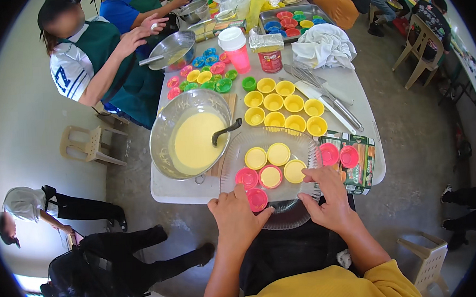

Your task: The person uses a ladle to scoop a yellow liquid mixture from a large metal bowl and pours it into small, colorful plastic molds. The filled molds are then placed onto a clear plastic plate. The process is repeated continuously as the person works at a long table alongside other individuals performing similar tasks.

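Observation:
A clear ribbed tray (229, 160) lies at the table's front edge, partly overhanging it. Inside are yellow molds of pale batter (278, 153), a pink mold with batter (271, 176) and two pink molds (246, 178) that look unfilled. My left hand (236, 218) is over the tray's near-left side, thumb and forefinger apart on either side of the nearest pink mold (257, 200). Whether they touch it I cannot tell. My right hand (328, 200) is at the right rim, fingers spread, forefinger close to a filled yellow mold (294, 171).
A metal bowl of batter (196, 137) with a black-handled utensil (227, 131) stands left. Beyond the tray sit several yellow molds (273, 101); whisks (338, 99) and a white spatula (331, 107) lie right. Two pink molds (349, 156) rest on a box (365, 165). Co-workers stand across the table.

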Tool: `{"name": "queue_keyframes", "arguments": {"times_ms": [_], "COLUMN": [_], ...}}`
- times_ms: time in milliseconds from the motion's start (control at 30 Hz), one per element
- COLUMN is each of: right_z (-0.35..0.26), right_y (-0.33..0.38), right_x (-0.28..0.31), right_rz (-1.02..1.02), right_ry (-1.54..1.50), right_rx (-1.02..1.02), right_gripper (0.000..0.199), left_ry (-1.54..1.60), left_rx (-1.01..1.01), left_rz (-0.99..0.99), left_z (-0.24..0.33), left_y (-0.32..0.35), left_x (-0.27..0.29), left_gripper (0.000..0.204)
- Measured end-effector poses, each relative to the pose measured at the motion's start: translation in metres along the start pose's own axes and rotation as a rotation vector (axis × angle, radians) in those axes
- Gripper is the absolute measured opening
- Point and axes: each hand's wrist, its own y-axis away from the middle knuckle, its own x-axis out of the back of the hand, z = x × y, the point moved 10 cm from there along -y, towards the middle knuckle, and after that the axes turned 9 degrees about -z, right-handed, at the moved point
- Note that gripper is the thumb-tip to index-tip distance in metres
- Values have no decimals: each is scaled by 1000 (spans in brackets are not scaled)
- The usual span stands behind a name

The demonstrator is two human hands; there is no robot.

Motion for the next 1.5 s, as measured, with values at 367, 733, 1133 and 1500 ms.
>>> {"name": "queue_keyframes", "arguments": {"times_ms": [367,733,1133,1500], "right_z": [1,-48,-68,-50], "right_y": [-4,-57,-61,-77], "right_x": [15,53,9,-19], "right_rz": [9,-89,-170,-172], "right_ry": [-99,-121,-433,-869], "right_rx": [-45,-54,-167,-285], "right_gripper": [51,49,50,57], "left_ry": [-145,274,639,887], "left_rx": [110,-1,-233,-134], "left_rz": [-93,-110,78,244], "left_z": [2,11,20,-8], "left_y": [-8,-4,21,15], "left_x": [6,75,112,110], "left_gripper": [75,62,69,80]}}
